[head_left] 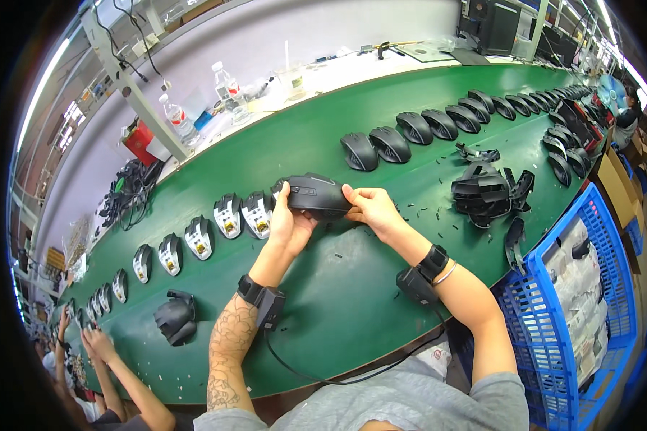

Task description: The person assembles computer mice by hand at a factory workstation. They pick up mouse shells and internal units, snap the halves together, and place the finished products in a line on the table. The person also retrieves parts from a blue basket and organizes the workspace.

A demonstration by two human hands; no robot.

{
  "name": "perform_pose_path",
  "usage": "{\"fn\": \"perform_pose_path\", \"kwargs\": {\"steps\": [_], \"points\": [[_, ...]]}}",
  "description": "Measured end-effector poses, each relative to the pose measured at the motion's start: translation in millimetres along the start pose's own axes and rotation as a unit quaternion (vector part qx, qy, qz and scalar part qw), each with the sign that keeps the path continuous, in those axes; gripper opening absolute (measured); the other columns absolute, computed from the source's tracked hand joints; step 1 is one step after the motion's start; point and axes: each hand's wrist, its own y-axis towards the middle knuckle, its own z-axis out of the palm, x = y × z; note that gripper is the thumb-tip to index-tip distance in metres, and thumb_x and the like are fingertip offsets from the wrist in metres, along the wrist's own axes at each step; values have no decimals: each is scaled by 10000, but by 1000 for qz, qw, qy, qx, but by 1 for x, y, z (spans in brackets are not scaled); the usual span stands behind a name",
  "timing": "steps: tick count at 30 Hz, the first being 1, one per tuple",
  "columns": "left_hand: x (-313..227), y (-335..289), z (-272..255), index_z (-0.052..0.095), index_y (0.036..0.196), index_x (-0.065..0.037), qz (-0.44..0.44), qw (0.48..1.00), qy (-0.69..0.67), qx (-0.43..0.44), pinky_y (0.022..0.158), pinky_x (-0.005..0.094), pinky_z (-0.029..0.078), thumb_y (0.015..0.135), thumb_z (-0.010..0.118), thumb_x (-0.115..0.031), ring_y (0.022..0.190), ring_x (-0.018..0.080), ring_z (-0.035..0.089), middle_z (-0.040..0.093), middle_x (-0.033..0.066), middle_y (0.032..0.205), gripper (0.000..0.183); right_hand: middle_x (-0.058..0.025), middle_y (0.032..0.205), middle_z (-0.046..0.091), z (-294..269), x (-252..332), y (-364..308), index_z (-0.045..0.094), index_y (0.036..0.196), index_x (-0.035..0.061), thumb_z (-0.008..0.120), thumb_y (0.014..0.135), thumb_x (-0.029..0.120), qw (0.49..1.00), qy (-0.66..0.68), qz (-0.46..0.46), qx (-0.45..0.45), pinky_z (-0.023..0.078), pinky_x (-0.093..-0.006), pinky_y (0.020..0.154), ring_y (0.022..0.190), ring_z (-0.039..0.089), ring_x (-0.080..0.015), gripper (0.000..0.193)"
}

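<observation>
Both my hands hold a black computer mouse [320,195] above the green bench [352,280]. My left hand [291,228] cups its left end from below, thumb up along the side. My right hand [372,210] grips the opposite end between thumb and fingers; some fingertips are hidden behind it. Just left of my left hand stand open mice with white inner parts [257,214], in a line running to the far left. Beyond my right hand, a row of closed black mice [414,128] stretches to the far right. A pile of black plastic shells [479,194] lies right of my right hand.
A small stack of black shells [175,317] sits left of my left forearm. Another person's hands [99,345] work at the lower left. A blue plastic crate [629,287] stands at the right. Water bottles [178,121] line the back ledge. A cable [295,373] joins my wrist-worn devices.
</observation>
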Motion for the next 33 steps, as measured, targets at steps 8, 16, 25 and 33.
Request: {"fn": "perform_pose_path", "kwargs": {"steps": [8,16,25,33], "points": [[-2,-5,14,415,1182,48,-37,999,24,27,896,437,500,951,405,-206,1069,304,552,514,197,1175,343,-175,717,615,-15,36,-1,598,849,-28,441,936,343,887,-390,-224,-108,466,-414,649,673,591,-340,412],[-17,35,-5,482,1102,30,-46,988,140,44,716,392,560,932,438,-207,882,286,630,587,168,1034,296,-134,803,580,37,176,-146,618,985,28,605,802,120,564,-632,-530,47,465,-357,696,782,562,-290,205],[-13,123,41,442,1208,-14,-4,900,435,16,735,467,503,886,519,-205,889,305,622,583,174,1057,382,-126,796,579,83,137,-221,610,947,28,605,796,116,362,-798,-429,220,467,-378,706,781,563,-285,175],[8,108,47,458,1205,20,326,600,730,-35,1050,453,249,763,618,-243,1257,415,262,340,270,1317,538,-118,790,578,85,131,-216,603,914,29,605,790,112,364,-803,-418,216,469,-396,714,780,564,-282,150]]}}
